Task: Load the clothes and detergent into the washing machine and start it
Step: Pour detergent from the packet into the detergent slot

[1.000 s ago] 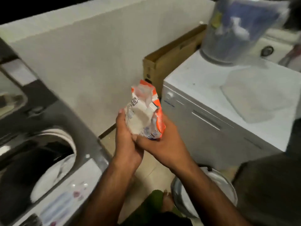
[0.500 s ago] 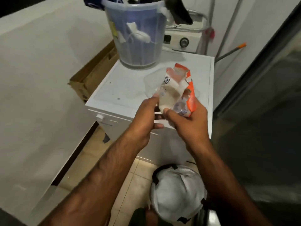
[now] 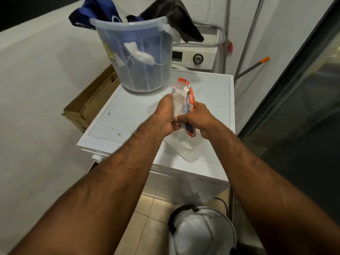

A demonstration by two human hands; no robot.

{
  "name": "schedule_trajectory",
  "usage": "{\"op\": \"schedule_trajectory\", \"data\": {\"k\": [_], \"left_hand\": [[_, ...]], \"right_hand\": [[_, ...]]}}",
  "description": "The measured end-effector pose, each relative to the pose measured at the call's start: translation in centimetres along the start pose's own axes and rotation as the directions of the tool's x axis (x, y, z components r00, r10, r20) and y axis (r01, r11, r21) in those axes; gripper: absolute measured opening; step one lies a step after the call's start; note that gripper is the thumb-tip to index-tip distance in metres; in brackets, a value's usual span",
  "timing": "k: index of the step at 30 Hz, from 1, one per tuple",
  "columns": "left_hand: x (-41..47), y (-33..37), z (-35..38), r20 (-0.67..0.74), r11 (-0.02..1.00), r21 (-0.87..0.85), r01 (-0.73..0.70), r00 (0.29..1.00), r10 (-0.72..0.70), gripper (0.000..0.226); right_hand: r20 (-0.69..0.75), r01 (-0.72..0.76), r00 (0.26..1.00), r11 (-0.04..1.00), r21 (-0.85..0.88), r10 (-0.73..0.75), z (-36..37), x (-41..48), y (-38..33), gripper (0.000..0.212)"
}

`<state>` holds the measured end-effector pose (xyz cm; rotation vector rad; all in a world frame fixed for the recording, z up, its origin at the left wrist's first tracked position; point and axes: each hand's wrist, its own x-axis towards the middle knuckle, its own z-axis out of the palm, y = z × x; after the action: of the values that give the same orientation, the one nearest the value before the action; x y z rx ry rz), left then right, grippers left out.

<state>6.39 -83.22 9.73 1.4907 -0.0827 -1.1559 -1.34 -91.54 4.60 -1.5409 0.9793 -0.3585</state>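
Observation:
An orange and white detergent packet (image 3: 184, 99) is held upright over a white appliance top (image 3: 128, 115). My left hand (image 3: 164, 116) grips its left side and my right hand (image 3: 197, 119) grips its lower right edge. A clear plastic bucket (image 3: 136, 59) stands at the back of that top, holding blue, white and dark clothes (image 3: 139, 54), with a black garment (image 3: 176, 19) draped over its rim. A clear plastic container (image 3: 185, 150) lies on the top under my hands. The washing machine's drum is out of view.
A white machine with a dial (image 3: 197, 58) stands behind the bucket. A cardboard box (image 3: 92, 105) leans against the left wall. On the tiled floor below sits a white lidded bin (image 3: 200, 232). A mop handle with an orange tip (image 3: 253, 66) leans at the right, beside a dark glass door (image 3: 303, 107).
My view has swung right from the dark washing machine to the white appliance top. Both hands carried the packet forward over that top and kept hold of it.

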Motion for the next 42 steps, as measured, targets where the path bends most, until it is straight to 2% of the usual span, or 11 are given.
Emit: {"op": "schedule_trajectory", "data": {"k": [7,14,17,19,21,23,25,28,31,37,42], "left_hand": [[3.1,-1.6,0.8,-0.059,0.993,-0.082,0.082,0.994,-0.087,0.044],[3.2,-1.2,0.8,-0.031,0.988,0.071,0.135,0.991,-0.133,0.035],[3.3,-1.2,0.2,-0.084,0.974,0.217,0.059,0.996,-0.041,0.024],[4.1,-1.6,-0.2,-0.096,0.868,0.491,-0.079,0.985,0.144,0.023],[3.6,-1.6,-0.6,-0.076,0.603,0.779,-0.17,0.93,0.361,0.022],[2.4,-1.4,-0.9,-0.032,0.377,0.904,-0.201,0.848,0.53,0.025],[1.5,-1.6,-1.4,0.024,0.313,0.915,-0.254,0.809,0.587,0.032],[0.3,-2.0,-2.5,0.13,0.355,0.877,-0.325,0.87,0.477,0.04],[-2.4,-2.1,-5.2,0.154,0.425,0.825,-0.374,0.87,0.468,0.047],[-9.6,-5.5,-16.3,-0.051,0.625,0.722,-0.295,0.879,0.474,0.047],[-17.5,-8.7,-27.5,-0.305,0.734,0.662,-0.151,0.84,0.448,0.047]], "right_hand": [[0.019,-0.145,0.989,0.985,-0.098,0.147,0.7,2.1,1.7,0.044],[-0.052,-0.232,0.972,0.971,-0.064,0.229,0.2,2.0,1.4,0.038],[-0.105,-0.229,0.968,0.973,-0.017,0.226,-0.2,1.6,0.5,0.036],[-0.148,-0.195,0.973,0.975,-0.104,0.179,-0.4,1.2,-0.2,0.035],[-0.186,-0.166,0.976,0.946,-0.28,0.116,-0.2,0.2,-0.8,0.042],[-0.21,-0.127,0.977,0.881,-0.455,0.033,0.1,-1.3,-1.5,0.056],[-0.228,-0.07,0.969,0.794,-0.605,-0.089,0.4,-2.7,-2.0,0.067],[-0.219,-0.008,0.956,0.724,-0.69,-0.197,0.9,-4.7,-3.0,0.072],[-0.151,0.083,0.966,0.801,-0.592,-0.211,3.0,-6.8,-4.0,0.067],[0.138,0.297,0.955,0.855,-0.426,-0.263,12.6,-12.5,-4.6,0.055],[0.472,0.481,0.826,0.821,-0.308,-0.307,24.2,-18.0,-4.5,0.04]]}}
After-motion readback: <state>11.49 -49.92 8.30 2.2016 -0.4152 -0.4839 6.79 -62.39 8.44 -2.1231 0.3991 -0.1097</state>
